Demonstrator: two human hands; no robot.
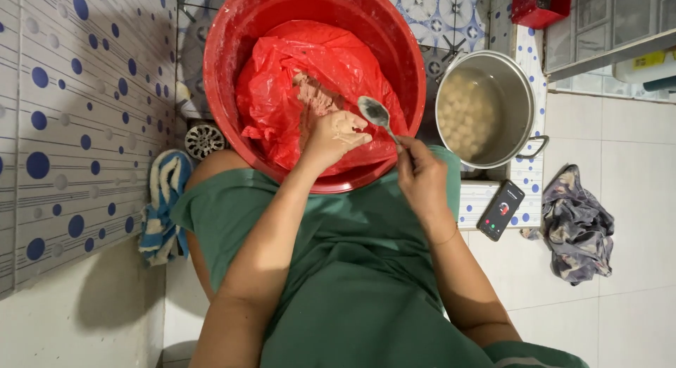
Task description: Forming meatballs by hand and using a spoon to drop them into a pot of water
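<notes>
The left hand [336, 134] is inside a big red bowl [232, 30]. Its fingers [355, 137] are curled tight around a lump of soft pinkish paste [315, 97]. The paste looks sticky and wet. It is smeared all over those fingers, and more of it lies in a rough heap just past them, on a crinkly red plastic bag [282, 79] that lines the bowl.

The right hand [421, 176] holds a metal spoon [377, 114]. The fingers pinch the thin handle, and the round shiny end of the spoon sits just beside the fingertips of the left hand, right over the bag. The spoon's round end looks grey with a little paste on it.

Past the right fingers, further out, stands a silver pot [517, 79] full of cloudy water with pale little balls in it. Near the right wrist lies a dark phone [501, 210] on the tiles. A grey cloth [577, 227] lies on the floor, well apart from the hands. A striped blue towel [162, 206] is off beside the left arm.
</notes>
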